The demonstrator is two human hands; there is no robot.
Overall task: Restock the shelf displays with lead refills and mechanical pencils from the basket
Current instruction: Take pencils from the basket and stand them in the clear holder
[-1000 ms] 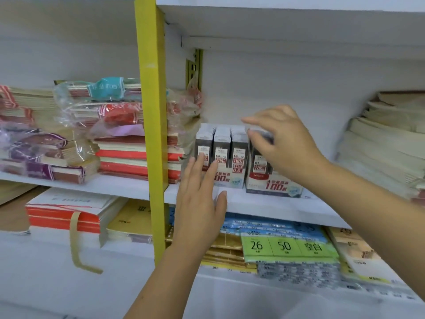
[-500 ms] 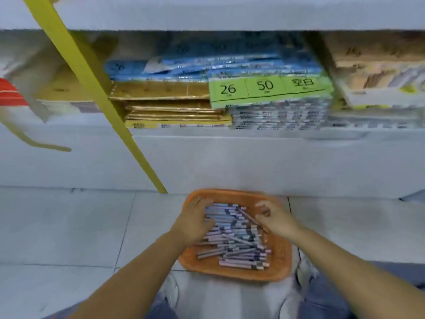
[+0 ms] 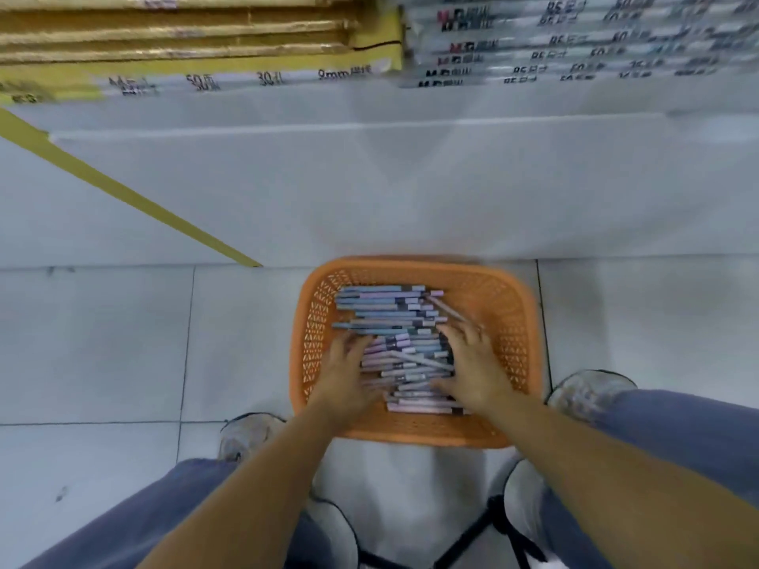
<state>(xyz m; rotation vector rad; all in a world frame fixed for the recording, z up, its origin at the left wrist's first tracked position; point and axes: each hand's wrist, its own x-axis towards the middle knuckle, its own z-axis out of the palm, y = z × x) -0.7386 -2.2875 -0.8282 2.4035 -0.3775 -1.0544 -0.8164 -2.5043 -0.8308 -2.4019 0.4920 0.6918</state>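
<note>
Far left, a stack of gold-wrapped flat packs is lying on the lowest shelf. Below it a yellow slanted metal strut is running down across the white shelf base panel to the grey tiled floor.

Near left, a pale worn left shoe is standing on the floor just beside the near left corner of the orange plastic lattice basket. The basket is sitting on the floor against the foot of the base panel, between the person's feet.

The left hand is reaching into the basket's left side. Its fingers are lying close together and fairly flat against the left ends of the heap of slim blue and lilac pencil packs. The fingertips are blurring, so any pinch cannot be confirmed. The heap is filling the middle of the basket, packs lying mostly crosswise, a few slanting on top.

The right hand is resting on the heap's right side, fingers spread wide and thumb pointing left along the near packs. It is pressing rather than pinching.

Right of the basket, a pale worn right shoe is standing close to the rim. Far right, on the shelf above, a stack of silver-white printed packs is lying.
</note>
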